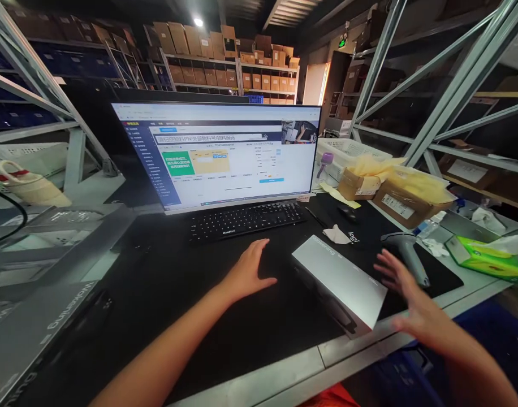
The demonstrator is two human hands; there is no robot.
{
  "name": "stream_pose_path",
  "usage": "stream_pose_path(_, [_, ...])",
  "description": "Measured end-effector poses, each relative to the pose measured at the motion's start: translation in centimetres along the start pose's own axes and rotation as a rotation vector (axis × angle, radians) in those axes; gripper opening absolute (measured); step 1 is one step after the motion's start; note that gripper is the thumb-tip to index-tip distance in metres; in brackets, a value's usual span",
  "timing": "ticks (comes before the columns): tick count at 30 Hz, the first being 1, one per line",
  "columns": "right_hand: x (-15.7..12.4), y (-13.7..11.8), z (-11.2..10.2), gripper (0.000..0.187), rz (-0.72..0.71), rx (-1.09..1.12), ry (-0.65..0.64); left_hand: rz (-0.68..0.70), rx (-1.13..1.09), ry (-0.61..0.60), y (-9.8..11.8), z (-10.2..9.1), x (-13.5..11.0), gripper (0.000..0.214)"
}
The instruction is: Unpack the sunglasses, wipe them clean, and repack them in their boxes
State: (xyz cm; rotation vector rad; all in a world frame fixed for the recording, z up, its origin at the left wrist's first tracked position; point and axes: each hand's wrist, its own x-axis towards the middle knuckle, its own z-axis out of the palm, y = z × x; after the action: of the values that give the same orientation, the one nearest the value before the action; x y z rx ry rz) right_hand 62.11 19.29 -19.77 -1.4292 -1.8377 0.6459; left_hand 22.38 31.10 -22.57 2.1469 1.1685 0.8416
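On the black desk mat [165, 316] lies a long silver-grey product box [339, 277], set at a slant with its near end at the desk's front edge. My left hand [248, 271] hovers over the mat to the left of the box, thumb and fingers apart, holding nothing. To the right of the box is my right hand [409, 297], its fingers spread and close to the box's near end; no contact is visible. A grey handheld barcode scanner [411, 257] rests just beyond my right hand.
A monitor [225, 164] stands behind a black keyboard [246, 220]. Right of these are a mouse [347, 213], crumpled white tissue [337, 234], cardboard boxes [397, 206] with yellow paper, and a green tissue pack [483, 260]. Grey boxes [51, 322] sit at left. Metal racks surround the desk.
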Motion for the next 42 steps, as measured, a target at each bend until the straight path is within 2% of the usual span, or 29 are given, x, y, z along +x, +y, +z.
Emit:
stream_pose_path(1, [-1.8,-0.1,1.3,0.126,0.054,-0.005,0.034,-0.007,-0.045,-0.017,0.2,0.2,0.0,0.094])
stream_pose_path(3, [-3.5,-0.6,4.2,0.13,0.173,-0.061,0.11,-0.015,-0.144,-0.046,0.6,0.6,0.0,0.093])
stream_pose_path(6, [-2.7,-2.3,6.7,0.124,0.222,-0.156,0.273,-0.032,-0.314,-0.07,1.1,0.9,-0.3,0.083])
stream_pose_path(8, [-1.3,-3.8,6.8,0.124,0.137,-0.174,0.328,-0.062,-0.446,-0.067,1.1,0.6,-0.8,0.079])
stream_pose_path(10, [0.0,-5.2,6.5,0.127,-0.046,-0.149,0.326,-0.106,-0.593,-0.055,0.6,-0.1,-1.7,0.081])
stream_pose_path(11, [0.8,-5.9,6.4,0.127,-0.183,-0.128,0.3,-0.132,-0.672,-0.054,0.2,-0.6,-2.4,0.083])
stream_pose_path(15, [5.1,-8.8,7.7,0.12,-0.81,-0.044,0.074,-0.28,-0.957,-0.03,-1.1,-3.6,-6.0,0.073])
stream_pose_path(17, [7.4,-10.1,9.1,0.115,-0.921,0.02,0.011,-0.362,-1.062,0.063,-1.5,-4.9,-8.0,0.063])
stream_pose_path(19, [9.4,-11.0,10.4,0.117,-0.897,0.115,0.018,-0.426,-1.147,0.202,-1.7,-5.8,-9.7,0.054])
stream_pose_path(21, [10.8,-11.2,11.6,0.108,-0.867,0.199,-0.002,-0.476,-1.217,0.348,-1.8,-6.2,-11.0,0.045])
stream_pose_path(24, [11.5,-10.3,12.9,0.067,-0.826,0.268,-0.092,-0.55,-1.296,0.523,-1.7,-6.2,-11.8,0.033])
stream_pose_path(26, [11.4,-9.5,13.6,0.049,-0.769,0.306,-0.08,-0.599,-1.332,0.59,-1.4,-6.0,-11.7,0.03])
stream_pose_path(31, [11.1,-8.6,14.5,0.018,-0.574,0.431,0.083,-0.668,-1.393,0.631,-0.8,-5.4,-11.0,0.041])
stream_pose_path(36, [11.1,-9.5,14.2,0.03,-0.616,0.455,0.061,-0.745,-1.426,0.606,-0.9,-5.3,-11.0,0.051])
stream_pose_path(40, [10.4,-10.2,14.2,0.022,-0.616,0.389,-0.015,-0.805,-1.442,0.618,-0.6,-5.5,-11.1,0.044])
stream_pose_path(42, [10.1,-10.3,14.5,0.02,-0.623,0.352,0.014,-0.791,-1.446,0.625,-0.1,-5.7,-11.0,0.038])
